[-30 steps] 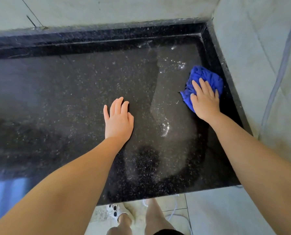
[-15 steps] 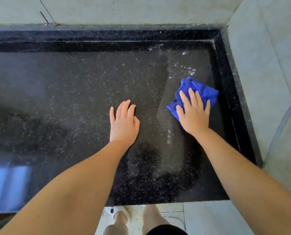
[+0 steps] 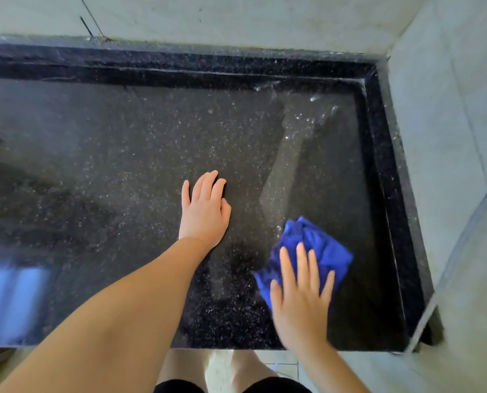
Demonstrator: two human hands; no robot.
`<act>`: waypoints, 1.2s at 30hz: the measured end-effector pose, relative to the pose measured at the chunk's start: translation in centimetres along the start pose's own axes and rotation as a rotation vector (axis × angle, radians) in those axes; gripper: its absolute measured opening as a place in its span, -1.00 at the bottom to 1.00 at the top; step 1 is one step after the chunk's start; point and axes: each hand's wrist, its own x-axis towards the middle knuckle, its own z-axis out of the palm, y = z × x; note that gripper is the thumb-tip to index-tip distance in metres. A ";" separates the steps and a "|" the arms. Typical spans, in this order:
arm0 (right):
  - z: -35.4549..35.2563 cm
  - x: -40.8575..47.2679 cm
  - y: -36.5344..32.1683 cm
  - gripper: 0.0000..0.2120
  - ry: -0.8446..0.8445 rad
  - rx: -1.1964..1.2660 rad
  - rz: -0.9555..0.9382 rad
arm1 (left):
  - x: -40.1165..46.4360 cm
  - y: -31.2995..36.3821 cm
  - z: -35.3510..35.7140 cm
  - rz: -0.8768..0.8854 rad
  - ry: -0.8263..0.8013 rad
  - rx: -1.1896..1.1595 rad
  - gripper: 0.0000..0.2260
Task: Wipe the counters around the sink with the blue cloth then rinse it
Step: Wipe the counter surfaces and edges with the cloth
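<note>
Right hand: our right hand (image 3: 300, 302) lies flat on the blue cloth (image 3: 313, 253), fingers straight and slightly spread, pressing it down on the counter rather than curling round it. The fingers look a little blurred.

Blue cloth: we see it bunched and creased under our fingers, on the right part of the counter, near the front edge. Its far folds stick out beyond our fingertips and its left corner shows beside our thumb.

Left hand: our left hand (image 3: 205, 211) rests palm down on the bare stone near the middle, fingers straight and close together, holding nothing. It sits apart from the cloth, to its left and a little farther back.

Counter: the counter (image 3: 109, 171) is black speckled stone, glossy, with wet streaks and droplets toward the far right corner. A raised lip of the same stone (image 3: 378, 154) runs along the back and the right side.

Walls: pale tiled walls (image 3: 441, 114) meet the counter at the back and on the right.

Reflection: a pale blue patch of light (image 3: 12, 302) shows on the stone at front left.

Below the edge: we see our legs (image 3: 245, 367) and a light floor under the counter's front edge.
</note>
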 end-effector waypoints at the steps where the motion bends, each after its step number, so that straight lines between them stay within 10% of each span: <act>1: 0.2 -0.4 -0.8 -0.48 -0.033 -0.009 -0.002 | 0.0 0.0 0.0 -0.002 -0.002 -0.006 -0.63; 12: -7.8 28.6 -3.1 -0.45 -0.120 0.098 0.166 | 0.1 -0.2 0.2 0.023 0.023 -0.040 -0.65; 23: -4.5 9.9 1.5 -0.46 -0.022 0.121 0.229 | 8.8 1.6 -1.9 0.129 -0.045 0.005 -0.64; 36: -9.5 33.2 4.1 -0.41 0.231 0.111 0.348 | 14.3 0.6 -0.4 0.124 -0.038 0.055 -0.61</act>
